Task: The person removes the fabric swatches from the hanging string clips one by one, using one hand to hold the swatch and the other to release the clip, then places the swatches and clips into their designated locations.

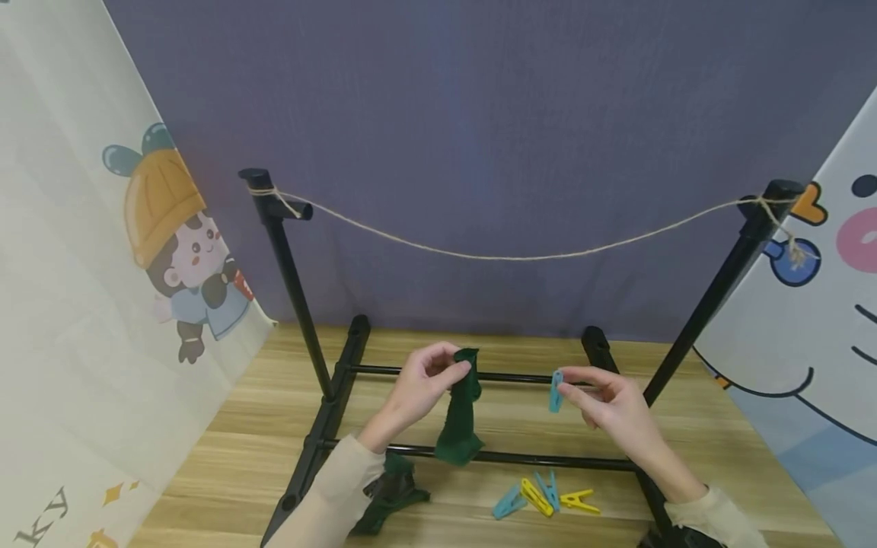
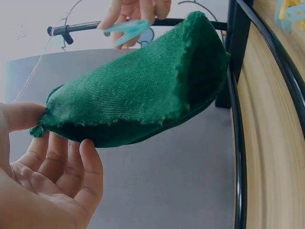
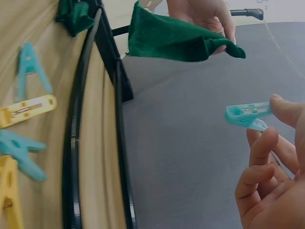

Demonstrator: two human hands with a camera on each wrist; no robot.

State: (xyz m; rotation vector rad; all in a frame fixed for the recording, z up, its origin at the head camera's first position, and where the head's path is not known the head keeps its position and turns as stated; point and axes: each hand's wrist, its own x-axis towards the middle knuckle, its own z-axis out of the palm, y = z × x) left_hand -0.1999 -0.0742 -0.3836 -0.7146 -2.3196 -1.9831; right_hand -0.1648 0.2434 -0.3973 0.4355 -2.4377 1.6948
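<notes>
My left hand (image 1: 428, 380) pinches one end of a dark green ribbed cloth piece (image 1: 459, 422) between thumb and fingers, and the cloth hangs down. Seen from the left wrist, the green cloth (image 2: 128, 90) has a frayed edge and folds open at its far end. In my right hand (image 1: 613, 403) a blue clothespin (image 1: 556, 392) is pinched between thumb and fingers, a short way right of the cloth. The right wrist view shows the blue clothespin (image 3: 245, 113) held by its end. Above both hands, a twine line (image 1: 507, 258) sags between two black posts.
The black rack has a left post (image 1: 294, 297), a right post (image 1: 712, 304) and low crossbars (image 1: 521, 458). Blue and yellow clothespins (image 1: 537, 497) lie on the wooden table (image 1: 226, 457) at the front. Another dark green cloth (image 1: 390, 502) lies near the left forearm.
</notes>
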